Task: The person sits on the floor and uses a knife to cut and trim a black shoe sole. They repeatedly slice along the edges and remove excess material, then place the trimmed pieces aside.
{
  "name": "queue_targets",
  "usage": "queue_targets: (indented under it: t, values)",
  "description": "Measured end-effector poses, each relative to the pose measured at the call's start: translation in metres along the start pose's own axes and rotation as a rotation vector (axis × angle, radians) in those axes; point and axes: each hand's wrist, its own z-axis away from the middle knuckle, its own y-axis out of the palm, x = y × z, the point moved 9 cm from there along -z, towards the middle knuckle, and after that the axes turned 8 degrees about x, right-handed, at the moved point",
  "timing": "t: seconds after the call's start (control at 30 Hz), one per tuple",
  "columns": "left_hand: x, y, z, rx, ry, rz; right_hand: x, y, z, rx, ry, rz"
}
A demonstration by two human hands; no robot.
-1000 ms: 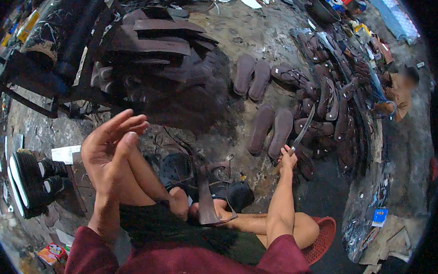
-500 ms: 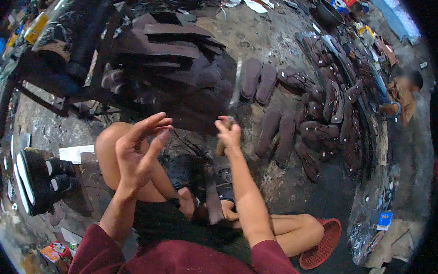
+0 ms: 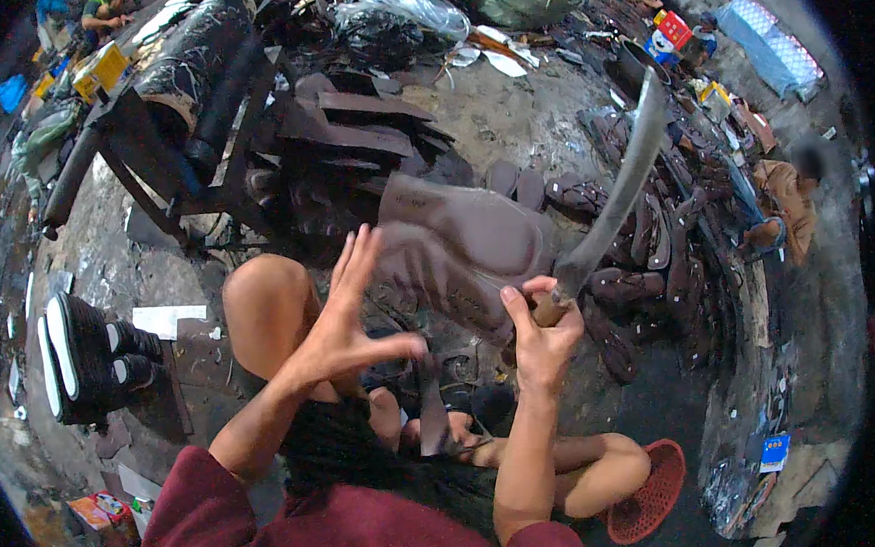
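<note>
Head view: in an apparent handling step, a knife (image 3: 618, 192) is clasped by the right hand (image 3: 544, 345), the left hand (image 3: 349, 331) spread, care seemingly required near the sheet (image 3: 490, 232) beyond both.

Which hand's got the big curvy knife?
The right hand: it grips the curved knife by its brown handle. The left hand is spread open, holding nothing.

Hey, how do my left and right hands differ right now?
Your left hand is open, fingers and thumb spread, while your right hand is closed around a curved knife. The left hand holds nothing; the right hand has the blade angled up and outward. Both hands are bare.
</note>
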Motion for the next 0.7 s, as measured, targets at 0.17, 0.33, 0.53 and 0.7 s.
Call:
queue_targets:
  t: [0.17,0.33,0.53,0.7]
  values:
    - [0.008,0.057,0.007,-0.038,-0.624,1.599,-0.007,0.021,0.029,0.226,-0.205,0.095]
    - [0.059,0.026,0.023,-0.287,-0.606,0.994,0.006,0.039,0.066,0.356,-0.150,0.104]
    - [0.020,-0.026,0.034,-0.492,-0.288,0.874,-0.044,-0.027,0.126,0.246,0.240,0.054]
    - [0.028,-0.037,0.035,-0.706,-0.277,0.867,-0.023,-0.032,0.170,0.447,-0.020,0.359]
